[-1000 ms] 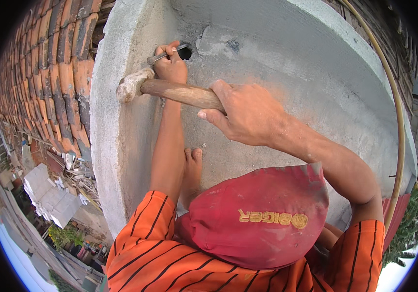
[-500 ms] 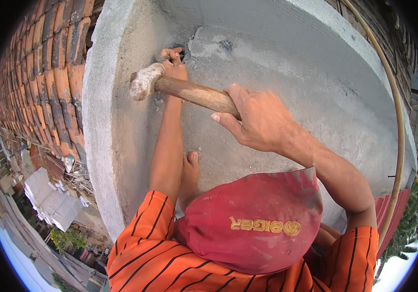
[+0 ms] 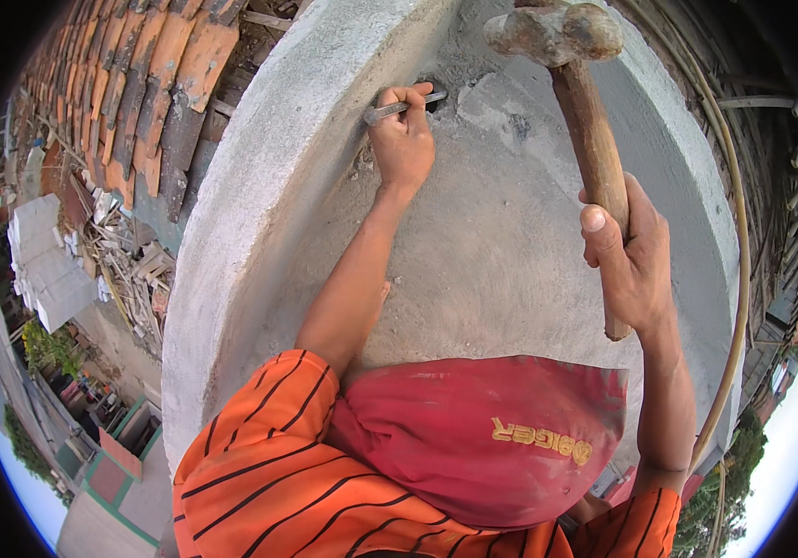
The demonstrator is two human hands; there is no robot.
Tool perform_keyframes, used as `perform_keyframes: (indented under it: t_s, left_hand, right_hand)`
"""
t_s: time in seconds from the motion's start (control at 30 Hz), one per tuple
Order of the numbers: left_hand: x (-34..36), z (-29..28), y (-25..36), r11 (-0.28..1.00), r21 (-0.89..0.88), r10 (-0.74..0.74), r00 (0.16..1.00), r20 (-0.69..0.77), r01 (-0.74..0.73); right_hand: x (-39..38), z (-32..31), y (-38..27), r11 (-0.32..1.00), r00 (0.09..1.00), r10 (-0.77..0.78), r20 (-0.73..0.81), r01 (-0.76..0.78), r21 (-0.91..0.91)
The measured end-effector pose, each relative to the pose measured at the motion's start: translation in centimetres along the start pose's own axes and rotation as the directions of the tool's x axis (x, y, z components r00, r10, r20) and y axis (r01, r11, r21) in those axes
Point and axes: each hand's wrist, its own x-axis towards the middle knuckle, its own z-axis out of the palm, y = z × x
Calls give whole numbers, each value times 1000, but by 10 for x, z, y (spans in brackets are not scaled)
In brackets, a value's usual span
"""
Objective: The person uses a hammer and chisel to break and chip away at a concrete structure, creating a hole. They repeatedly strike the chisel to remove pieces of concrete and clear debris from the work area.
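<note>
Gripped in my left hand (image 3: 404,139) is a grey metal chisel (image 3: 387,112), its far end at a dark hole (image 3: 434,95) low in the corner of the concrete trough. My right hand (image 3: 631,251) is wrapped round the wooden handle of a hammer (image 3: 594,139). The hammer stands raised to the right of the chisel, apart from it, its dusty worn head near the top edge of the view. Rough, chipped concrete (image 3: 487,107) surrounds the hole.
A thick concrete wall (image 3: 259,177) runs along the left, with orange roof tiles (image 3: 166,84) beyond it. A yellowish hose (image 3: 738,242) curves past the right rim. Broken wood and rubble (image 3: 134,260) lie far below at the left.
The hammer has swung up and to the right, away from the chisel, its head now high. The view has shifted, and my left hand still holds the chisel at the hole.
</note>
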Motion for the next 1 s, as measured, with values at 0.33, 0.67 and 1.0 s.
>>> perform_keyframes:
  t_s: [0.33,0.67,1.0]
  left_hand:
    - [-15,-2,-31,973,-229,-9,997,-74,-8]
    - [-16,-18,-35,991,-130,32,998,60,-24]
    - [-13,-20,-46,980,-45,195,977,85,-192]
  right_hand:
    - [-6,35,-17,915,908,-321,270,371,-160]
    - [4,41,-45,769,745,-515,424,620,-154]
    - [34,38,-40,827,860,-128,494,367,-425]
